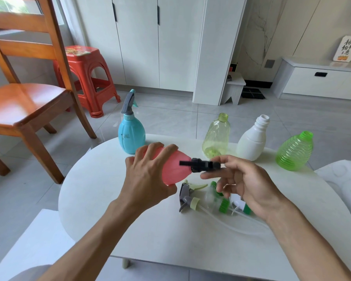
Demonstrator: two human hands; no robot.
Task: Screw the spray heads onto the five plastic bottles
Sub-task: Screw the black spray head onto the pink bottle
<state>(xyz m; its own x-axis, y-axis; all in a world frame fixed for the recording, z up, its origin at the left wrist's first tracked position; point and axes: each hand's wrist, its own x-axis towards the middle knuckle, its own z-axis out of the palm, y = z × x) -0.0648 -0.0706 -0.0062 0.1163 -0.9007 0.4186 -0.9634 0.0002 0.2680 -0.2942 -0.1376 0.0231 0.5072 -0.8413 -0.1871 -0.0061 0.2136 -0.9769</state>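
Left hand (pixel 144 179) grips the red bottle (pixel 174 169); right hand (pixel 241 183) pinches the black head (pixel 201 165), mid-screwing at 12 o'clock; next, further tightening turns.

Right hand (pixel 245 183) covering loose spray heads (pixel 224 205), chair (pixel 24 98) cut off left

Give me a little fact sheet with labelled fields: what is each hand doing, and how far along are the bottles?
left hand: grips the tilted pink plastic bottle
right hand: fingers on the black spray head at that bottle's neck
finished: blue plastic bottle with its grey spray head on
still open: pale green clear bottle, white bottle, bright green ribbed bottle
loose spray heads: on the white table
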